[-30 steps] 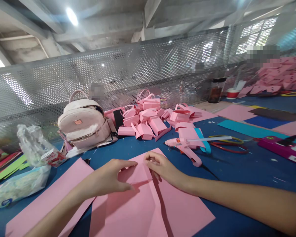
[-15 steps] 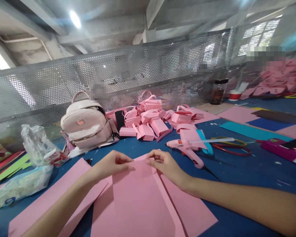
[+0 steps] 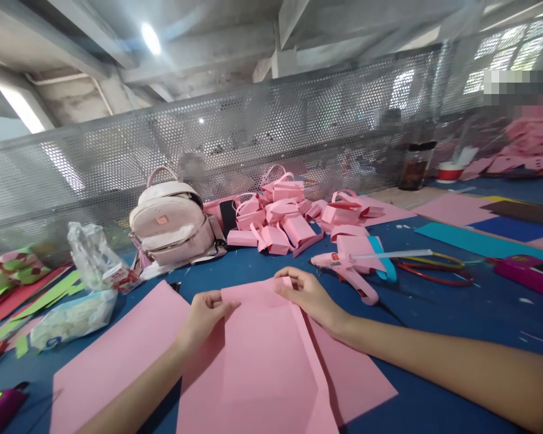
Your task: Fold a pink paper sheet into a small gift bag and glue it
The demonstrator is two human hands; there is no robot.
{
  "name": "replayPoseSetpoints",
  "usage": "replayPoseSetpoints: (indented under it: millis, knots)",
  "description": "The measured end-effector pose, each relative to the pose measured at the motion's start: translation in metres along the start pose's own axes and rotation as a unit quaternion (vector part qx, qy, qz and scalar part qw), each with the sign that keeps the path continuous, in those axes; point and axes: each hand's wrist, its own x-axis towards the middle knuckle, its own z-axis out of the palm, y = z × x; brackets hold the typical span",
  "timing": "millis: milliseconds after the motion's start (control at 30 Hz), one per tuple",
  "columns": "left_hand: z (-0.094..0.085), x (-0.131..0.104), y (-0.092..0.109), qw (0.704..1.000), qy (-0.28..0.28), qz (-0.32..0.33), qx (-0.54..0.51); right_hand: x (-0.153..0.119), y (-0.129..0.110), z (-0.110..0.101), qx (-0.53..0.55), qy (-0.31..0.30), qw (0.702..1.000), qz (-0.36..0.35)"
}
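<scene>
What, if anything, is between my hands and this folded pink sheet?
Nothing visible. Your left hand pinches the folded pink sheet at its far left corner, and your right hand holds it by the creased right edge. The glue gun lies beyond your right hand, not between.

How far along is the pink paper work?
Looks done: folded pink pieces, piled behind. In hand: creased sheet, a strip folded along its right side, left hand and right hand pinching it near the top. Seemingly left: flat sheet, lying unfolded at left.
</scene>
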Motion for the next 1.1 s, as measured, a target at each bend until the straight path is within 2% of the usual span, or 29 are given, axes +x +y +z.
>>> replayPoseSetpoints:
  millis: [100,500,900,1100]
  knots:
    - [0.0020,-0.0014,-0.0021,1.000,0.005,0.003,-0.027,-0.0001,-0.0007,-0.0001,-0.005,-0.019,1.000,0.014]
    - [0.0016,-0.0054,-0.0021,0.998,0.032,-0.001,-0.060,-0.0010,-0.0057,0.0028,-0.030,-0.010,0.998,0.049]
    - [0.0009,-0.0090,-0.0007,0.993,-0.044,-0.009,-0.113,0.0014,0.0002,0.0022,-0.012,-0.014,0.997,0.081]
    - [-0.0011,-0.0068,-0.0042,0.993,-0.053,-0.010,-0.108,0.0023,0.0009,0.0023,0.004,-0.019,0.996,0.089]
